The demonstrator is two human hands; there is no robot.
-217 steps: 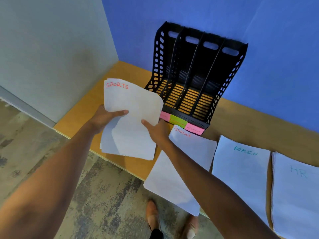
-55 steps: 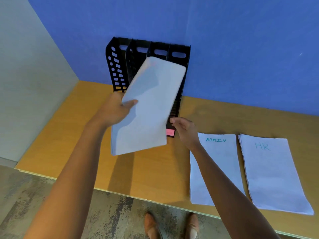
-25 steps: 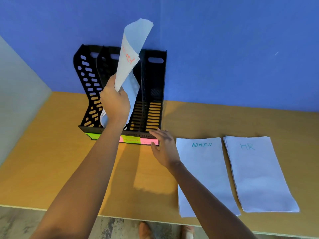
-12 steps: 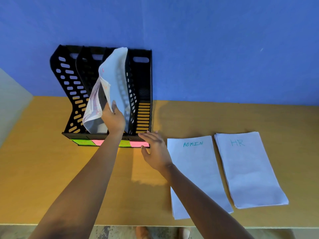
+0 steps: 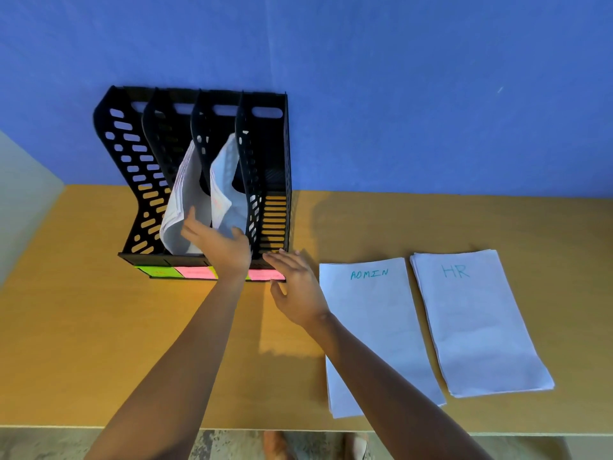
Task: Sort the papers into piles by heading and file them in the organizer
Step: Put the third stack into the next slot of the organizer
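Bright, even light falls from above and slightly left, throwing soft shadows on the tabletop (image 5: 99,327) right of the organizer (image 5: 265,154). Wide-angle bending curves the frame edges; focus is fairly sharp.

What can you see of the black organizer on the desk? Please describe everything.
The black organizer looks like plastic, with four upright slots, perforated dividers and a handle slot atop each. It stands on the wooden desk against the blue wall. Green and pink sticky labels line its front edge. The two middle slots hold curled paper stacks; the outer two look empty. The left hand touches the papers; the right hand rests at its front right corner.
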